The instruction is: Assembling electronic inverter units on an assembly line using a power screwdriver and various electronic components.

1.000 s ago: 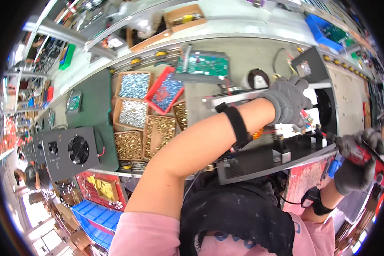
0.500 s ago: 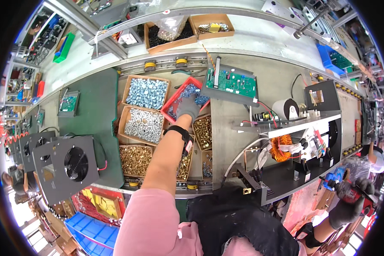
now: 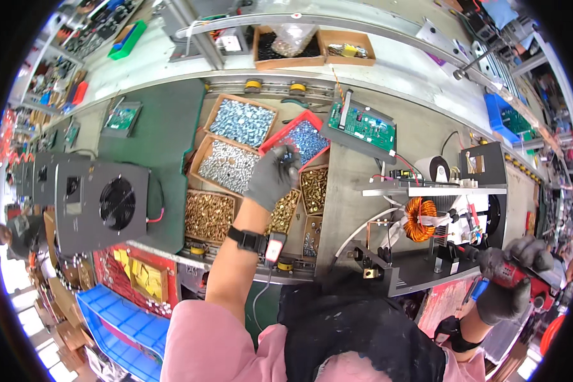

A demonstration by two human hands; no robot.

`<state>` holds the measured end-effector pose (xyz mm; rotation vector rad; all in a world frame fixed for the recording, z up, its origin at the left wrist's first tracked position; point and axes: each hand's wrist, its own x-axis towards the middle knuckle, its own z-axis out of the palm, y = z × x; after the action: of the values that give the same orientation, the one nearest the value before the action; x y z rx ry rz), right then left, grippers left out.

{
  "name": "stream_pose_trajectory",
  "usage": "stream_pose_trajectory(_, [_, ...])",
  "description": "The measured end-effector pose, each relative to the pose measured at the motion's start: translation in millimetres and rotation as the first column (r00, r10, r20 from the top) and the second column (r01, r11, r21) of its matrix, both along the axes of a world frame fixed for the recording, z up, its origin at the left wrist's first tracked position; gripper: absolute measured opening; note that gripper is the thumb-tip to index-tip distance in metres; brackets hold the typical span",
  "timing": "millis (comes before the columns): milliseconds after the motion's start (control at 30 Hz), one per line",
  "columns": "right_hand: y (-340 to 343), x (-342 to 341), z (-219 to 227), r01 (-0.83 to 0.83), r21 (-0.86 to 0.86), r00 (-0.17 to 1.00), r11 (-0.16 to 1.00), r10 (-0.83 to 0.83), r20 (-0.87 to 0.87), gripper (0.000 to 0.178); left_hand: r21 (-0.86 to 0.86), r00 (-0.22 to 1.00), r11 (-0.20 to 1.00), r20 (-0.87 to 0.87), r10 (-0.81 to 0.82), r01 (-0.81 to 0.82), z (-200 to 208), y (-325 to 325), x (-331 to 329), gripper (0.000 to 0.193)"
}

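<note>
A workbench point(image 3: 347, 170) is spanning mid-frame; centrally, the left hand point(image 3: 270, 179) is pinching small dark hardware point(image 3: 289, 156); lower right, the right hand point(image 3: 502, 300) is gripping a red tool point(image 3: 514, 276).

Electronics assy. workshop, factory-type. Long bench point(image 3: 350, 172) w/ yellow rollers point(image 3: 253, 84) along its far side; boxes of silver screws point(image 3: 223, 167) & brass screws point(image 3: 209, 218), plus red tray point(image 3: 282, 132) of blue screws point(image 3: 307, 141). Also green circuit board point(image 3: 369, 130), dark metal box point(image 3: 86, 223) w/ round fan point(image 3: 117, 204), orange coil point(image 3: 420, 219) in open metal case point(image 3: 417, 266), red power tool point(image 3: 514, 275). Co-worker point(image 3: 28, 232) far L, more parts piled behind.
</note>
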<state>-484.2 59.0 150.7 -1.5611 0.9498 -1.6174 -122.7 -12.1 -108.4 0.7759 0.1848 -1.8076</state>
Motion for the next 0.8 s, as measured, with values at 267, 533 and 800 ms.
stream_pose_trajectory(267, [13, 34, 12, -0.366, -0.15, 0.876, 0.918, 0.395, 0.276, 0.034, -0.27, 0.924, 0.908, 0.299, -0.237, 0.32, 142, 105, -115, 0.033])
stream_pose_trajectory(533, [30, 30, 17, -0.502, -0.269, 0.77, 0.822, 0.567, 0.293, 0.037, -0.362, 0.913, 0.88, 0.372, -0.165, 0.307, 180, 158, -167, 0.043])
stream_pose_trajectory(800, [53, 66, 7, -0.627, -0.3, 0.676, 0.719, 0.694, 0.248, 0.035, -0.258, 0.894, 0.955, 0.449, -0.016, 0.147, 187, 215, -153, 0.04])
